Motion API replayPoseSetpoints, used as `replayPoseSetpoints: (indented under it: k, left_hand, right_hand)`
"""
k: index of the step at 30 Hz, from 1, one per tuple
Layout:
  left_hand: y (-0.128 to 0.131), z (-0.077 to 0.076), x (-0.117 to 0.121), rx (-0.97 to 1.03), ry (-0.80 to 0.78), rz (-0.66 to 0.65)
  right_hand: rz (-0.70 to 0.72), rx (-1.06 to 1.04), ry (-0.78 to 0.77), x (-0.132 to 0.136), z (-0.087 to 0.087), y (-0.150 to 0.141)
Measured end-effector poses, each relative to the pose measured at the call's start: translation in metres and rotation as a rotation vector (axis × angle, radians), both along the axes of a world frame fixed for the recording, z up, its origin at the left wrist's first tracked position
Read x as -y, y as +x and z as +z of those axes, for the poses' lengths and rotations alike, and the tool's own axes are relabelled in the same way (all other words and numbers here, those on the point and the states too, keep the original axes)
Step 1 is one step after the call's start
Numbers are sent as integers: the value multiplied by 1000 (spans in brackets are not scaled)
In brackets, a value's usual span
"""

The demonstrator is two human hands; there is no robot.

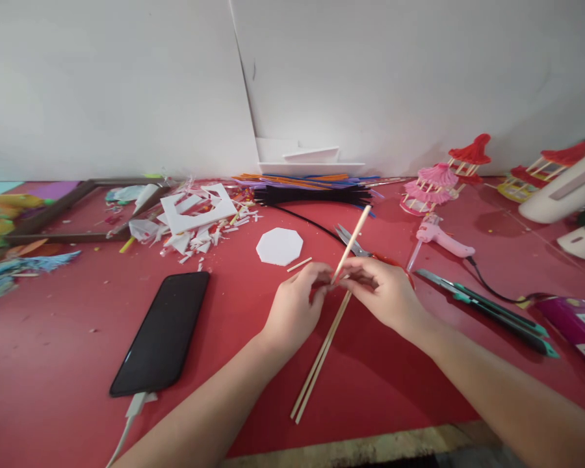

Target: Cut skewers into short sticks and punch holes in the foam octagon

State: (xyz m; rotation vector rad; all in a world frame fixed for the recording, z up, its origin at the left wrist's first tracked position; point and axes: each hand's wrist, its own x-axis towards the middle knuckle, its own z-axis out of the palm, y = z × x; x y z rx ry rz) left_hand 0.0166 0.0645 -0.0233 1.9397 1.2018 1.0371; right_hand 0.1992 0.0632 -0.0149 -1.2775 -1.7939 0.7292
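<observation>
- Left hand point(296, 300) and right hand point(381, 286) meet at center, fingertips pinching the lower end of a pale wooden stick point(351, 244) that slants up and away between them.
- Just below the hands, two wooden sticks point(312, 370) lie nearly side by side on the red tabletop point(385, 390), their far ends close to the fingers.
- Just beyond the left hand's fingers rests a short stick piece point(299, 264), with a white octagonal board point(279, 246) behind it.
- Scissors point(353, 244) lie beyond the right hand, blades partly behind the raised stick, red-orange handles showing past the knuckles.
- Right of the right hand sit a green-and-black utility knife point(487, 312) and, beyond it, a pink glue gun point(446, 239); a purple object point(575, 325) with white lettering lies farther right.
- Well left of the left hand, a dark-screened phone point(162, 335) lies flat, a white cable point(135, 406) plugged into its near end.
- Farther out, beyond the left hand, a cut-out white board point(177, 216) rests among scraps point(195, 244).
- Straight ahead of the hands, a black bundle point(312, 195) lies near the wall; a pink tiered model point(429, 188) stands ahead and to the right.
</observation>
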Motion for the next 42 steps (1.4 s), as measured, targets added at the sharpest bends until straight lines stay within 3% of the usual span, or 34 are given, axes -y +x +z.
replayPoseSetpoints:
  k: [4,8,18,28,42]
  left_hand:
    - [0,-3,-1,-48,37,-25]
    - [0,-3,-1,-2,-31,-9]
    - [-2,3,-1,-82,-124,40]
    - [-5,6,1,-158,-81,72]
    - [-1,1,-2,-43,-149,76]
  right_hand:
    - [17,73,119,1,-1,0]
    - [17,123,175,1,-3,-1]
    - [-5,51,83,3,-3,-13]
    - [133,122,227,1,-3,-13]
    - [82,80,194,1,-5,-15]
